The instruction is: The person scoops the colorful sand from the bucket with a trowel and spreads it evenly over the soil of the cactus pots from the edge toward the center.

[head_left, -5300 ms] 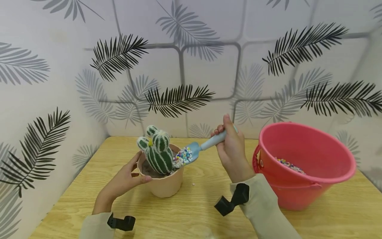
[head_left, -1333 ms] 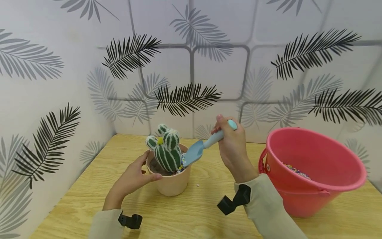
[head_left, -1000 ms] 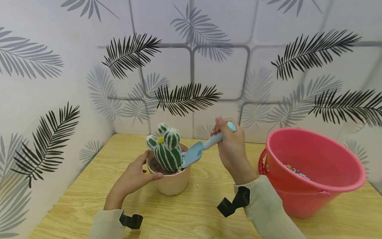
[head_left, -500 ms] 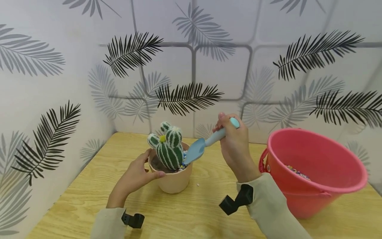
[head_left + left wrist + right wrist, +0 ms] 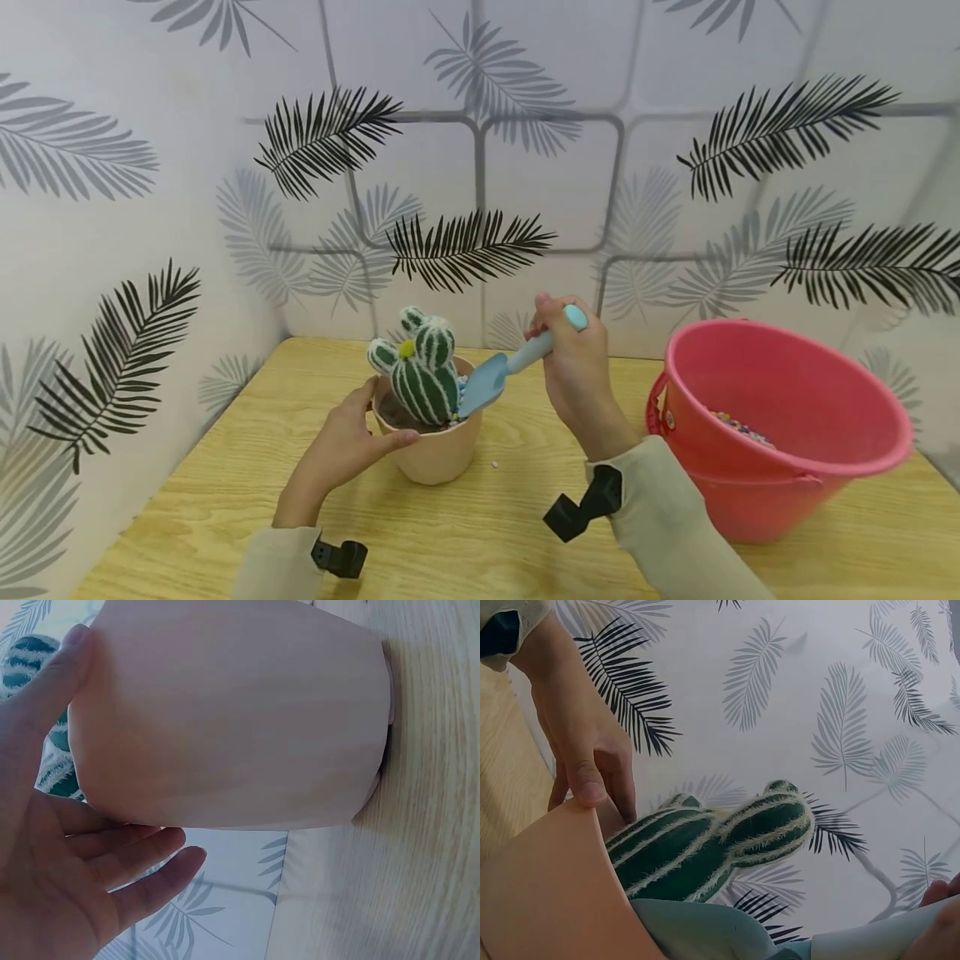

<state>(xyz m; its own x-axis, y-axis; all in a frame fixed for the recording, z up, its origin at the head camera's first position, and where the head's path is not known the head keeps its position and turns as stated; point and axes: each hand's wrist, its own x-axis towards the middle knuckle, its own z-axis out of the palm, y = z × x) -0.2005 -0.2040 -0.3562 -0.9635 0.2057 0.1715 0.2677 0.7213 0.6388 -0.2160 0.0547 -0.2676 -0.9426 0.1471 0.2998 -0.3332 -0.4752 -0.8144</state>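
Left hand (image 5: 347, 443) pinches the pot (image 5: 438, 454) by its left rim; right hand (image 5: 581, 371) grips the scoop (image 5: 525, 356), blade over the pot's right rim. Scoop looks light, stiff; best held by its handle.

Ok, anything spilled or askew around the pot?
Yes: one small pale speck, probably a bead, lies loose on the table just right of the pot, apart from the beads inside it. The cactus also leans left.

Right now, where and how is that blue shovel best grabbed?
Probably wrapped round its slim handle, coming from the right: the handle slants up and away from the pot, while the blade dips down toward it. The right hand grips there.
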